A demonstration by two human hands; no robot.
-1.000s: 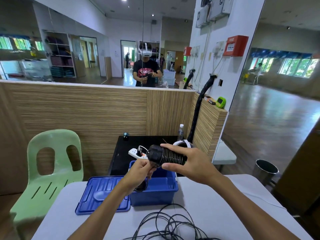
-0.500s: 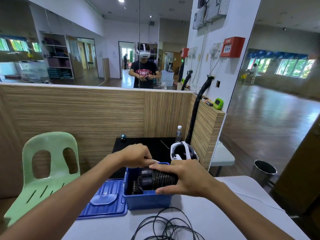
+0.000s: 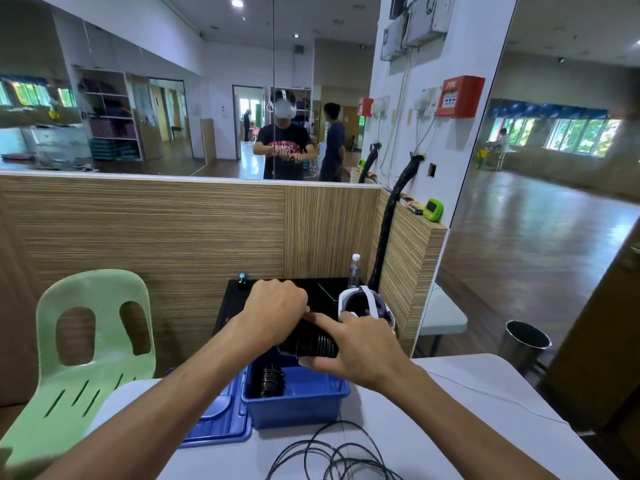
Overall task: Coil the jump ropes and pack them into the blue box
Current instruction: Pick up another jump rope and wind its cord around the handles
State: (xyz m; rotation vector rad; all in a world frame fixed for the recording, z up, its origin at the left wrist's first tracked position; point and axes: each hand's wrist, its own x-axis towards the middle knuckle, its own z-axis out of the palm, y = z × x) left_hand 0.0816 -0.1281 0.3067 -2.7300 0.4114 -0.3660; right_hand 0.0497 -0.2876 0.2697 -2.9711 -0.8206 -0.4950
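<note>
A green chair (image 3: 86, 344) stands on my left. Next to it, a blue lid (image 3: 221, 420) lies flat on the white table (image 3: 450, 427), touching the blue box (image 3: 294, 403). One coiled rope (image 3: 268, 379) sits inside the box. My left hand (image 3: 277, 311) curls over one end of a black rope bundle (image 3: 313, 342) held above the box. My right hand (image 3: 360, 348) grips its other end. Loose black rope (image 3: 332, 455) lies near me on the table

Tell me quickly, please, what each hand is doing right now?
Left hand: curled over one end of the coiled jump rope, gripping it.
Right hand: holds the same coil.
</note>
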